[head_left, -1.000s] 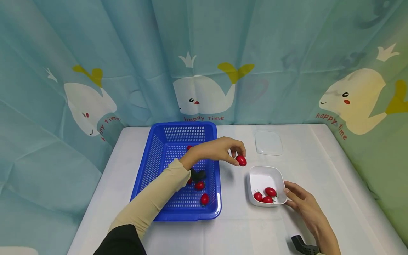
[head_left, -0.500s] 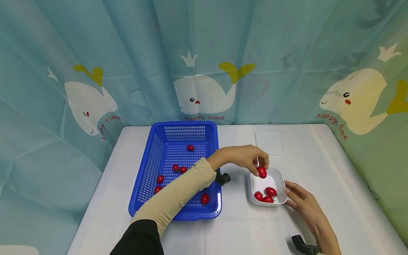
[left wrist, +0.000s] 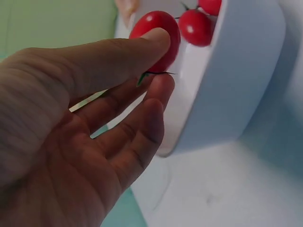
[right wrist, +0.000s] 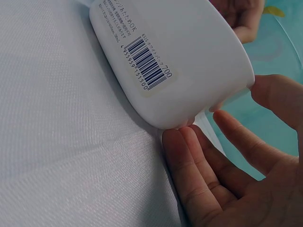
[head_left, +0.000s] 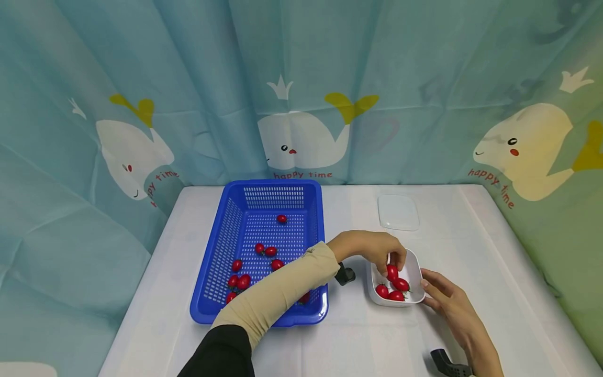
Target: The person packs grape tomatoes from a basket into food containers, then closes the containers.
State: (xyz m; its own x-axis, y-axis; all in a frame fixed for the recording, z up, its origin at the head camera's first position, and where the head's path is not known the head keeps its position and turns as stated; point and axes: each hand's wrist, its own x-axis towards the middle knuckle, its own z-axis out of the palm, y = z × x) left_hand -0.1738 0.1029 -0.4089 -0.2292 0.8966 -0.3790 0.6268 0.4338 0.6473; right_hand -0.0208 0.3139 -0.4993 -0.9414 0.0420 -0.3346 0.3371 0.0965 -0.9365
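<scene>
In the head view my left hand (head_left: 382, 249) reaches into a square white plastic container (head_left: 411, 264), pinching a red cherry tomato (head_left: 392, 273). Its thumb presses the tomato's side in the left wrist view, and a green stem tip shows below. Several more cherry tomatoes (head_left: 396, 296) lie on the container's floor near its front. My right hand (head_left: 447, 301) holds the container's right side, thumb at the rim and fingertips against the outer wall. A barcode label (right wrist: 147, 61) on that wall shows in the right wrist view.
On the left, a blue perforated basket (head_left: 282, 184) holds several cherry tomatoes (head_left: 243, 281); my left sleeve (head_left: 278, 293) crosses over its front right part. Behind the container lies a clear flat lid (head_left: 398, 212). A patterned curtain (head_left: 198, 94) hangs behind the white-covered table (head_left: 348, 335).
My left hand has carried the cherry tomato rightward from beside the basket and down into the container. The right hand has stayed on the container's side.
</scene>
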